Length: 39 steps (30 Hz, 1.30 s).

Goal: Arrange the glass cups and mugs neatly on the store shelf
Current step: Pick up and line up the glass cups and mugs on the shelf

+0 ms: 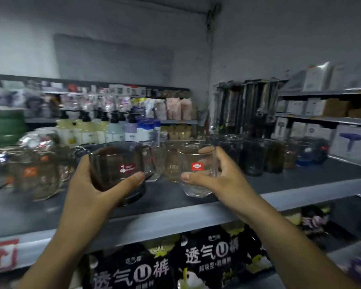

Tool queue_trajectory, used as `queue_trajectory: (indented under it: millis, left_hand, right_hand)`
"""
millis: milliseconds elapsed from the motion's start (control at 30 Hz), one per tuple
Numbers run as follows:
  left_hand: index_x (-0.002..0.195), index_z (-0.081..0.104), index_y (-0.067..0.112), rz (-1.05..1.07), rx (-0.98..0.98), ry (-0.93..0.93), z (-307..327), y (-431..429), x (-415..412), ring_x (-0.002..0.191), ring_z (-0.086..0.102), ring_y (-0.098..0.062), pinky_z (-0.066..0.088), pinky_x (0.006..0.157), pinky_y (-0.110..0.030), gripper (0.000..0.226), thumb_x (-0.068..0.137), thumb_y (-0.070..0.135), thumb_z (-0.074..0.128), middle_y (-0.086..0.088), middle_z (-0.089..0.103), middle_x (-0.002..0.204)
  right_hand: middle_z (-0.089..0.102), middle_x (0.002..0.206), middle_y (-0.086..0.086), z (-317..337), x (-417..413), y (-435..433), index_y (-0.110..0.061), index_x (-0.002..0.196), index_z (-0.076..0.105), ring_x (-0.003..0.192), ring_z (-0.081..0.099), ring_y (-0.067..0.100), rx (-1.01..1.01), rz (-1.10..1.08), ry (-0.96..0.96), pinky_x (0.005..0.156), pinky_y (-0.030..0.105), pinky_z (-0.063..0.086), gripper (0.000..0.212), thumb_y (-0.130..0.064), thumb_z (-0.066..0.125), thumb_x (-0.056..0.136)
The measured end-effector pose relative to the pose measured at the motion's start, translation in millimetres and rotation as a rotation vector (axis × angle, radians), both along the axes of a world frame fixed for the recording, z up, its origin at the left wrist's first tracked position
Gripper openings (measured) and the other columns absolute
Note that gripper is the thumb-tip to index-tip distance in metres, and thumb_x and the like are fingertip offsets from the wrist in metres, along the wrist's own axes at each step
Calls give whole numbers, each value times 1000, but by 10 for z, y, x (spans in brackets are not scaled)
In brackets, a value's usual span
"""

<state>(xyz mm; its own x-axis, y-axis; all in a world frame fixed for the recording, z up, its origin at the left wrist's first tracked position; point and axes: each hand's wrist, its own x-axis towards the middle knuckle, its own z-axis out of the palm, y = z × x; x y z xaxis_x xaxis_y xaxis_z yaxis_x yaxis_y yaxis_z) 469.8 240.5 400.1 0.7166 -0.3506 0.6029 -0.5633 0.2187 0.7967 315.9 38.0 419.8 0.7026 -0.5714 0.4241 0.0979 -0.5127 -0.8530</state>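
Clasping dark glass (115, 161) in left grip (88, 184), clear cup (196, 159) in right grip (219, 174) (3 o'clock); may clink, or clip shelved glasses (252, 157) at 12 o'clock.

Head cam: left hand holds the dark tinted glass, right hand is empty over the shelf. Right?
Not quite. The right hand is not empty: it grips a clear gold-rimmed glass with a red sticker. The left hand does hold the dark tinted glass, and both are over the shelf. The head view shows this.
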Motion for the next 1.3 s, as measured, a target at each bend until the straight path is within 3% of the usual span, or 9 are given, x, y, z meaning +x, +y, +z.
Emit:
queue_trajectory:
  millis: [100,200,367,533,700,933,1033,1167,1300]
  left_hand:
    - [118,63,27,89,-16,-3,-43,80,-49,91,73,-5,57,68,-18,83,48,55,97,7,75,105]
    - [120,62,29,155,-20,16,-56,166,-115,96,73,-9,57,76,-28,83,48,61,87,7,76,108]
    - [117,60,27,228,-30,26,-7,249,-302,86,71,3,53,60,-9,65,58,41,84,17,75,96]
    - [116,60,34,206,-40,28,43,344,-397,86,72,1,54,61,-10,71,55,45,95,21,74,97]
    - [116,61,39,179,-31,10,54,413,-405,88,73,-1,55,62,-11,71,54,54,93,20,75,100]
    - [122,60,39,88,-11,22,-5,412,-377,92,73,-3,57,65,-14,80,50,54,91,14,75,106]
    - [121,61,33,68,-14,42,-19,378,-377,88,72,1,53,60,-8,71,56,38,90,10,76,102]
    - [119,60,33,57,0,43,-4,358,-376,86,71,3,52,61,-6,68,55,36,83,21,75,99]
    - [110,58,41,30,2,36,34,337,-420,85,71,5,52,60,-7,66,52,40,89,27,73,94]
  right_hand:
    - [72,110,-5,-50,216,-88,-36,109,62,102,71,16,-10,82,26,92,48,59,66,-56,92,54]
    - [71,111,-4,-103,412,-69,-30,110,62,103,70,18,-26,141,69,91,49,59,73,-63,91,52]
    - [65,111,-5,-134,646,84,-26,116,59,104,65,15,4,236,148,88,36,58,67,-48,93,63]
    - [63,115,-12,-89,774,127,-27,123,54,104,61,5,-96,267,231,84,25,52,72,-51,90,67]
    - [55,136,-11,-124,674,95,-26,142,43,122,55,10,-223,186,259,100,32,48,107,-73,82,55]
    - [59,134,-9,-150,738,191,-24,135,50,118,56,11,-250,57,211,91,26,45,80,-61,82,71]
    - [60,133,-8,-125,777,149,-23,131,53,121,56,12,-233,49,215,90,26,43,73,-55,84,73]
    - [59,134,-5,-125,815,137,-20,134,53,119,55,12,-226,32,220,88,26,42,72,-52,82,77]
    - [59,111,-16,-93,790,154,-20,126,52,103,58,3,-202,59,230,77,20,42,60,-47,81,80]
